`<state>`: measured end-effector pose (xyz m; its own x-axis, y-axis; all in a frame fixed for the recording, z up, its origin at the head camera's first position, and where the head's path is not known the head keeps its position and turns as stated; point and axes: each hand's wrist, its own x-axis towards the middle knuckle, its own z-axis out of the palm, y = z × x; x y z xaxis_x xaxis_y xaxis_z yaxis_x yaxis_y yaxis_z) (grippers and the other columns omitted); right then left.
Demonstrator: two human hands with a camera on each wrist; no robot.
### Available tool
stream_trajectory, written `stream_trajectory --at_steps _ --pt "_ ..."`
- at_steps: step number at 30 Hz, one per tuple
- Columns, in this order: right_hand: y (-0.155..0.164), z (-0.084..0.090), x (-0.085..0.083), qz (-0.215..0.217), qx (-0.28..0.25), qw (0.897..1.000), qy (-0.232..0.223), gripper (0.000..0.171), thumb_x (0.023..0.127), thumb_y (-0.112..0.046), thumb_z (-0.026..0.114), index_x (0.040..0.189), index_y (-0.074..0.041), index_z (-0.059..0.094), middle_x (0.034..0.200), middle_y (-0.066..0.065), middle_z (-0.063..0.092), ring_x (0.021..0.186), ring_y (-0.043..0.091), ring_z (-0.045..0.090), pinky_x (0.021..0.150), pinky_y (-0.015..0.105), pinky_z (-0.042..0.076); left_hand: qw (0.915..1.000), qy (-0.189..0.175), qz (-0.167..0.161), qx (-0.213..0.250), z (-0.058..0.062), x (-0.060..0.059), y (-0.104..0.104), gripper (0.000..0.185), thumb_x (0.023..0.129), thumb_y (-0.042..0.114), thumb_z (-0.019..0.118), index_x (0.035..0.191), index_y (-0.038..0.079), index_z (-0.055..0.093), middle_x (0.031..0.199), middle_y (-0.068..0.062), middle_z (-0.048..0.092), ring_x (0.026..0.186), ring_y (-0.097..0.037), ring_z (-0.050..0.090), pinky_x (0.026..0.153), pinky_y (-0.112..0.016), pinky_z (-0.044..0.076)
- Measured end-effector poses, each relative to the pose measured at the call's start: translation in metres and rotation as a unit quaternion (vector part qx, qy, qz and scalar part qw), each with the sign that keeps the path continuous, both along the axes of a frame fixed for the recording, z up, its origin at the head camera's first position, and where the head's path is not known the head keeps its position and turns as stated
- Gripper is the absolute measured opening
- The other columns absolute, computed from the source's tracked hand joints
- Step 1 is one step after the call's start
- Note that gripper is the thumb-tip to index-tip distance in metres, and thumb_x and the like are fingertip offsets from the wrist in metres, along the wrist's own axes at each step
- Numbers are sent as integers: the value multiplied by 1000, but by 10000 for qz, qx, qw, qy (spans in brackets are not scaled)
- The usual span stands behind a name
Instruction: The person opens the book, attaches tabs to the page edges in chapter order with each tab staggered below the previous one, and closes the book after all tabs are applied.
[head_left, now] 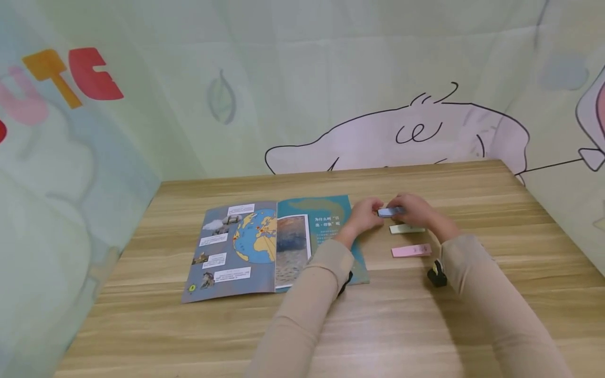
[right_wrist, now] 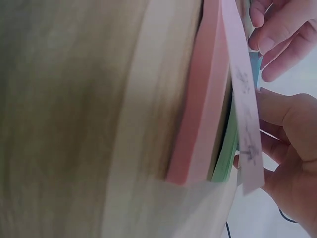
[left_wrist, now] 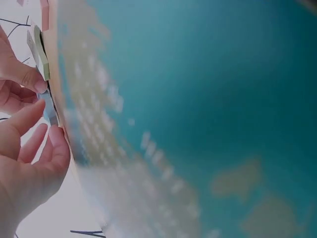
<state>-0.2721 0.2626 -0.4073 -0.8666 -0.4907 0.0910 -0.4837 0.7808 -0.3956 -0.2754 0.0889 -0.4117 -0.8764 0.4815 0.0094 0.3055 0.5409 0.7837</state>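
Note:
Three small sticky note pads lie in a row on the wooden table, right of an open booklet. Farthest back is the blue pad (head_left: 388, 212), with my right hand (head_left: 412, 211) holding it by its right part. My left hand (head_left: 364, 216) is at the blue pad's left end, fingers loosely bent and apart in the left wrist view; whether they touch it is unclear. Nearer me lie the green pad (head_left: 406, 229) and the pink pad (head_left: 411, 251). In the right wrist view, the pink pad's top sheet (right_wrist: 245, 99) lifts at one end and carries dark handwriting.
The open booklet (head_left: 257, 268), with a map and a picture, lies left of my hands, partly under my left forearm. Dark wrist cameras sit under both sleeves (head_left: 326, 262). A printed curtain (head_left: 236, 105) hangs behind the table (head_left: 189, 336).

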Motion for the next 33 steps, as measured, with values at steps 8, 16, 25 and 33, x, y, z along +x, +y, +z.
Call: stream_trajectory --at_steps 8,16,25,33 --pt "-6 6 4 116 29 9999 36 17 82 2 65 98 7 66 88 13 61 80 26 56 74 45 46 9992 225 204 -265 6 -1 -2 31 79 5 72 108 -2 65 104 -11 66 94 -19 59 82 -20 45" --pt "-7 15 11 294 -71 9992 244 18 80 3 66 98 7 67 88 14 61 81 27 57 74 45 48 9991 219 -26 -352 16 1 -7 22 83 16 71 98 1 68 91 -7 66 77 -13 53 67 -18 43" --pt "-8 28 21 523 -236 9975 418 17 80 5 66 98 6 66 86 10 60 76 21 54 68 38 47 9974 289 -511 -412 29 3 -17 22 84 11 69 103 1 67 96 -7 65 84 -13 56 71 -17 44" --pt "-13 38 34 916 -421 9926 678 18 79 2 69 98 2 68 84 5 60 72 14 52 64 33 46 9932 438 -954 -508 44 11 -32 19 84 10 69 100 0 66 94 -7 65 82 -12 56 71 -16 45"
